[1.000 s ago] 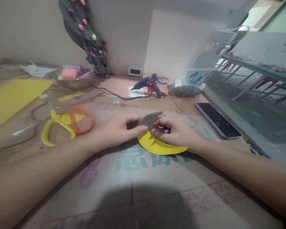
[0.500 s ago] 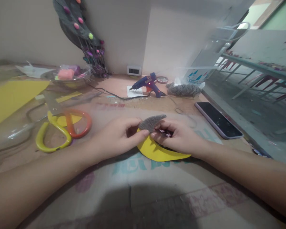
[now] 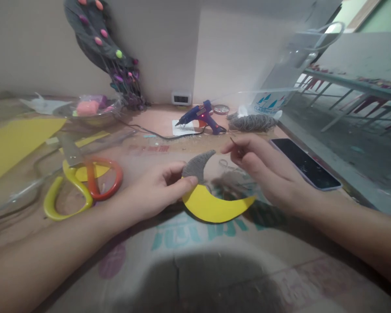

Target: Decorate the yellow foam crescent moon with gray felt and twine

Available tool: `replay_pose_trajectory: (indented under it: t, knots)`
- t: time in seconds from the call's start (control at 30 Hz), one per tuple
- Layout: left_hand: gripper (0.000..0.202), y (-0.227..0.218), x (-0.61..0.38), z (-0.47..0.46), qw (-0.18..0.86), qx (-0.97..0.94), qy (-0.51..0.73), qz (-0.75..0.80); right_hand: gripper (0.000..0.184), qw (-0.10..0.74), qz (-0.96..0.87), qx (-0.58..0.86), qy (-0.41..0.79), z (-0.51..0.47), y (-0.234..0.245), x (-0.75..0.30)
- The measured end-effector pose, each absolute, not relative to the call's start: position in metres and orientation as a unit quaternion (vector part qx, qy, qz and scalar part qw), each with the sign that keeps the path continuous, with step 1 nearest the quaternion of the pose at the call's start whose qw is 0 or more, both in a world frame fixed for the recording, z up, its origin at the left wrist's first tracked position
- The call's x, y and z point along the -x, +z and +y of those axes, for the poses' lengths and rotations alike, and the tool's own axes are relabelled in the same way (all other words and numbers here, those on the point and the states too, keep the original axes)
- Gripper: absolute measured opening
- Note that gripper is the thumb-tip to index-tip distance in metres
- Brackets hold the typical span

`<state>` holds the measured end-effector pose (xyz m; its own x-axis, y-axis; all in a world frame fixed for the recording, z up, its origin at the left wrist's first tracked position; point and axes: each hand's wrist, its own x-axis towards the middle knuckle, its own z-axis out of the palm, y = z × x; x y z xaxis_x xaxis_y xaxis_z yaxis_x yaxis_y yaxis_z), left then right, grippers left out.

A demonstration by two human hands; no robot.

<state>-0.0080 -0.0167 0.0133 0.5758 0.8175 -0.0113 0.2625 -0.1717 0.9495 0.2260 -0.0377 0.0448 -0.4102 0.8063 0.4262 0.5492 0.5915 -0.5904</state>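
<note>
A yellow crescent moon cutout is held over the table, its upper horn wrapped in grey yarn. My left hand pinches it at the edge of the wrapped part, thumb on the front. The lower horn is bare yellow and points right. My right hand is raised apart from the cutout, fingers closed on a grey yarn strand whose short end shows above the index finger. A loose yarn loop lies on the surface between the hands.
Scissors with yellow and orange handles lie left, near a yellow sheet. Behind are a blue glue gun, a grey yarn skein and a bowl with bagged colourful material. A phone lies by the right edge.
My right hand has moved off the cutout, up and to the right, with the strand. The cutout's lower horn is now uncovered. My left hand keeps its grip.
</note>
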Motion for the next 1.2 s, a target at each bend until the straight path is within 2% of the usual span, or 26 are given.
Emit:
replay_pose_trajectory:
  t: [0.07,0.17,0.33,1.2]
  knots:
    - [0.024,0.014,0.008,-0.017,0.517,-0.717,0.269,0.382,0.031,0.313,-0.865,0.383,0.081,-0.043,0.047,-0.228]
    - [0.024,0.015,0.008,-0.017,0.511,-0.718,0.265,0.392,0.028,0.246,-0.909,0.337,-0.009,-0.047,0.041,-0.227]
    - [0.025,0.014,0.007,-0.018,0.510,-0.714,0.266,0.400,0.030,0.231,-0.914,0.323,-0.082,-0.039,0.022,-0.224]
    - [0.027,0.014,0.007,-0.017,0.524,-0.707,0.255,0.400,0.025,0.238,-0.909,0.321,-0.116,-0.036,0.021,-0.224]
